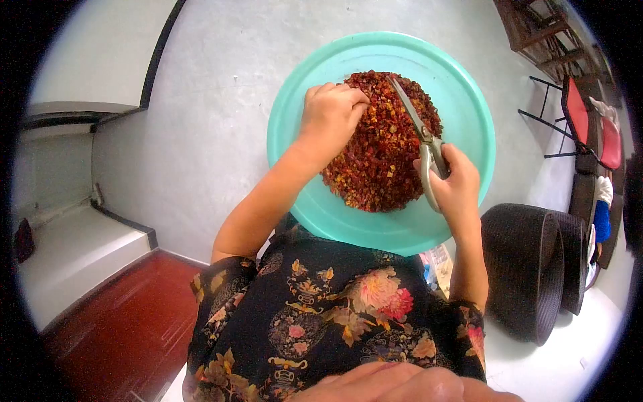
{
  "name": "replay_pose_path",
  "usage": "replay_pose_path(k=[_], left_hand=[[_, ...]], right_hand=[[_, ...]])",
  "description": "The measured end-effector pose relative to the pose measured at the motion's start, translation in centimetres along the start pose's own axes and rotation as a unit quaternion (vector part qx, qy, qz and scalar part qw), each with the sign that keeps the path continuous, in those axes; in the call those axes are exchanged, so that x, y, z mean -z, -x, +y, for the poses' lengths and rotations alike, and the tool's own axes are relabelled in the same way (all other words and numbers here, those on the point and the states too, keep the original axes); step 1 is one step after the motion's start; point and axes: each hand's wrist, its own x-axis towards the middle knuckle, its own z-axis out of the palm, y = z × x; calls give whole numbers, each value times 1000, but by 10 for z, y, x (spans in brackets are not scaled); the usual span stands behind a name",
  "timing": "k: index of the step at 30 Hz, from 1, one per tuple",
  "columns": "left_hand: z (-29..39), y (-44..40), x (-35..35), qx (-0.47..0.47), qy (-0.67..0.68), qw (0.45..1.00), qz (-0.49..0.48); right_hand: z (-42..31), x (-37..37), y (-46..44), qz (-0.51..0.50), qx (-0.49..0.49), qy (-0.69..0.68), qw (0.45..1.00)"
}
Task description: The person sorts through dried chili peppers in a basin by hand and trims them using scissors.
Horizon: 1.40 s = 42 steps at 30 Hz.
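Observation:
A wide turquoise basin [469, 134] holds a round heap of cut dried red chili pieces [382, 161]. Over the heap's upper left part is my left hand [331, 114], its fingers curled and pinched together; whatever lies between the fingertips is too small to make out. My right hand [454, 181] grips the pale handles of a pair of scissors [414, 115] at the heap's right side. The metal blades point up and to the left over the chili pieces and look closed or nearly so. The blade tips are right of my left fingertips, apart from them.
Dark woven baskets or stools [519, 268] stand at the right. Farther up are a red folding chair [576, 114] and a wooden rack [549, 40]. A white cabinet [94, 60] is at the left, above a red floor panel [134, 321].

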Motion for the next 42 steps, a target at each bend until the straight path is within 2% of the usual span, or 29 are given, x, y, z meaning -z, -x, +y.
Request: replay_pose_path(k=[3, 12, 37, 39, 40, 41, 42], left_hand=[[1, 3, -13, -33, -66, 997, 20], [-2, 3, -24, -57, -87, 994, 16], [-6, -1, -28, -68, -56, 995, 36], [-6, -5, -20, -7, 53, 998, 44], [-6, -7, -15, -10, 53, 997, 48], [-5, -8, -9, 73, 227, 971, 24], [-5, -8, -3, 152, 394, 907, -2]], right_hand=[[-6, 3, 0, -9, -17, 6, 1000], [-7, 1, 0, -21, -14, 6, 1000], [-3, -1, 1, -39, -23, 29, 999], [-3, -2, 1, -36, -28, 33, 998], [-5, 0, 0, -33, -24, 34, 999], [-8, 3, -1, -47, -45, 29, 997], [-11, 5, -2, -61, -65, 24, 996]])
